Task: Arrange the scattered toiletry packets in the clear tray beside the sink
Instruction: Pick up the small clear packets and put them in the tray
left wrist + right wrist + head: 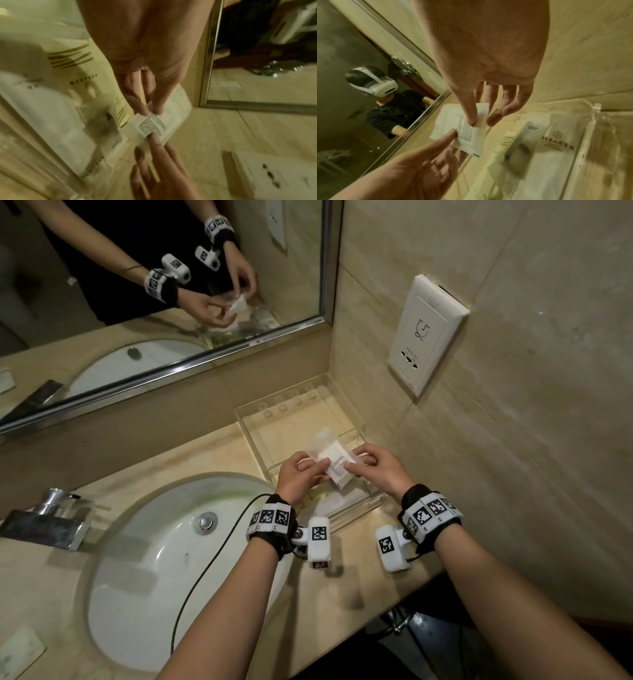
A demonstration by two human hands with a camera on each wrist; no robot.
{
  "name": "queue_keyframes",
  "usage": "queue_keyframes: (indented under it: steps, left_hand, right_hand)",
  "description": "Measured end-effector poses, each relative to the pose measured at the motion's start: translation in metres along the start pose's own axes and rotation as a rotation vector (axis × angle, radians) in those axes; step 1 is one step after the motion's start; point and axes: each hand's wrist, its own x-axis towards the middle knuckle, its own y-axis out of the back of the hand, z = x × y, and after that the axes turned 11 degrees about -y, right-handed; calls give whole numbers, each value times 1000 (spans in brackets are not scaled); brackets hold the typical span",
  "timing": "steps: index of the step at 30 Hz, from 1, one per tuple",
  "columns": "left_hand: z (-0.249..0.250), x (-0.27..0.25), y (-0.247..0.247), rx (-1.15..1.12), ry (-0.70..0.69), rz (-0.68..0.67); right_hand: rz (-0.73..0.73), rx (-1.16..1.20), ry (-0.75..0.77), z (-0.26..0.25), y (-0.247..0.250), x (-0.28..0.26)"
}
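A small white packet (334,462) with fine print is held over the clear tray (342,405) by both hands. My left hand (320,467) pinches its left edge and my right hand (354,463) pinches its right edge. In the left wrist view the left hand (151,112) grips the packet (171,119) while a right fingertip (154,136) presses on the print. The right wrist view shows the right hand (482,121) pinching the packet (447,119), with the left hand (452,134) touching it. Other packets (556,136) lie in the tray's near end.
The tray sits in the counter's back right corner, between the mirror (137,285) and the tiled wall with a socket plate (424,337). A white sink (154,542) and chrome faucet (51,518) are to the left. Another packet (17,652) lies at the counter's near left.
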Motion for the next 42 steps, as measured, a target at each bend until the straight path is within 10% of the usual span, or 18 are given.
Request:
queue_keyframes:
  steps: [5, 9, 15, 22, 31, 42]
  left_hand:
    - [0, 2, -5, 374, -281, 28]
    - [-2, 0, -15, 578, -492, -59]
    - [-11, -1, -20, 732, -488, -173]
    - [-18, 5, -3, 765, -320, -4]
    - [-35, 0, -7, 940, -255, -221]
    - [-36, 1, -18, 947, -285, -289]
  right_hand:
    - [193, -17, 13, -5, -3, -4]
    - [-152, 276, -165, -17, -10, -9]
    - [-96, 315, -197, -17, -10, -5]
    - [223, -74, -226, 3, 5, 29]
    - [241, -467, -281, 15, 0, 47]
    - [452, -805, 159, 32, -13, 27]
